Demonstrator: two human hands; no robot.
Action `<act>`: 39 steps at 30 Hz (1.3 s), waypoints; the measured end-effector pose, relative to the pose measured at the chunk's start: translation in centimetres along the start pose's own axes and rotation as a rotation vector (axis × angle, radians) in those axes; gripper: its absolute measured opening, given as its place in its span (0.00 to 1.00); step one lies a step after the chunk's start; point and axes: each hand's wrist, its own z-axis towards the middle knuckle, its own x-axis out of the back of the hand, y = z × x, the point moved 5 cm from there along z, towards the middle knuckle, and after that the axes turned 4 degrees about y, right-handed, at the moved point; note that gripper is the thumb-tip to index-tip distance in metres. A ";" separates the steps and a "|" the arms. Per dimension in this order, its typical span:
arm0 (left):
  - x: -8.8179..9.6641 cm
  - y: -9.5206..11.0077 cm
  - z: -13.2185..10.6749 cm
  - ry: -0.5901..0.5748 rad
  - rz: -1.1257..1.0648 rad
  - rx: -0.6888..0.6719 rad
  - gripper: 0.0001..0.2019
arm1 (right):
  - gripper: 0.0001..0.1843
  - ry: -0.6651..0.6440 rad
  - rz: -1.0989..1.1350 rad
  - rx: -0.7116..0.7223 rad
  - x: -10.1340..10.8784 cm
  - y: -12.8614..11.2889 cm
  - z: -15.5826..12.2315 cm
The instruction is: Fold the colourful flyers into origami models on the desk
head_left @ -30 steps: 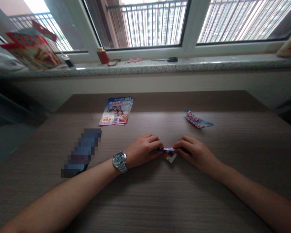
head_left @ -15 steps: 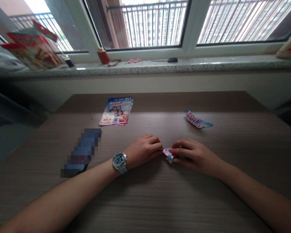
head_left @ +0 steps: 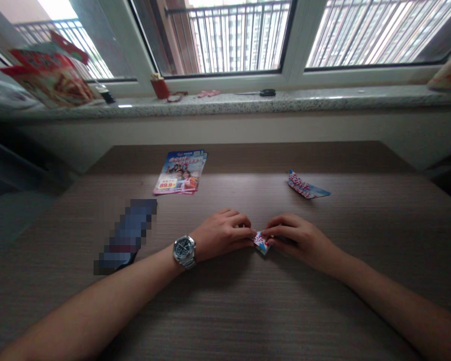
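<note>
A small folded piece of printed paper (head_left: 262, 242), red, white and blue, lies on the wooden table (head_left: 225, 301) between my two hands. My left hand (head_left: 221, 234), with a metal wristwatch (head_left: 184, 249) on the wrist, pinches its left side with curled fingers. My right hand (head_left: 300, 239) pinches its right side, fingers pressed together over the paper. Most of the paper is hidden under my fingertips.
A small stack of colourful flyers (head_left: 181, 172) lies at the back left of the table. Another folded paper piece (head_left: 306, 186) rests at the back right. A blurred dark object (head_left: 127, 235) lies to the left. The stone window sill (head_left: 225, 103) holds bags and small items.
My two hands have drawn closer together and the paper between them has been folded smaller. The arms have barely shifted.
</note>
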 end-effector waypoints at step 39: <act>0.7 -0.6 0.4 0.183 -0.745 0.518 0.11 | 0.11 0.103 0.258 -0.399 -0.2 0.8 -0.1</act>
